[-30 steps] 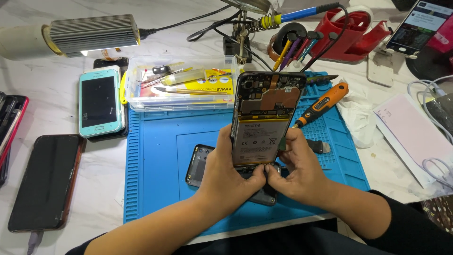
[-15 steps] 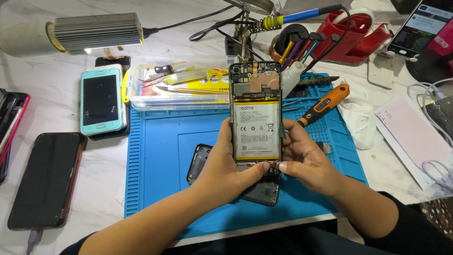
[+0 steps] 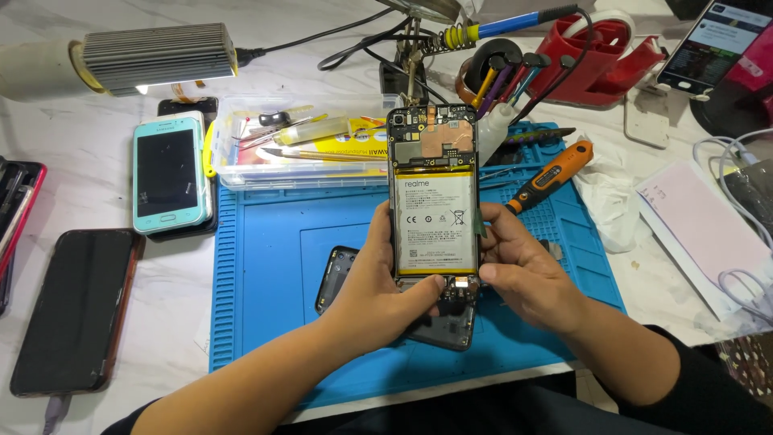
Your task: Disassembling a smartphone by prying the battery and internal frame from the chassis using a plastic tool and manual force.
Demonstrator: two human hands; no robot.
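Head view, the only one here: you've got the opened phone (image 3: 433, 193) up off the blue repair mat (image 3: 266, 266), back cover gone, white battery and copper-shielded board facing you. Your left hand (image 3: 378, 282) cups its left edge with the fingers wrapped behind and the thumb curled over the bottom end. Your right hand (image 3: 523, 274) pinches the right edge, fingers narrow, thumb tip just beside the battery.

Everything else relative to that phone: the dark back cover (image 3: 342, 274) lies flat on the mat right underneath it, partly hidden by your left hand. The orange screwdriver (image 3: 551, 173) sits just to its right, tip pointing at your fingers. The clear parts tray (image 3: 306, 149) is to its left, and the teal phone (image 3: 167, 173) further left still.

Risk-wise, I'd say the grip is all at the bottom half, so the top end is unsupported and could tip out onto the cover below. Your left thumb is also pressing near the exposed bottom board, which could stress a connector. Squeezing the edges could bow the battery too.
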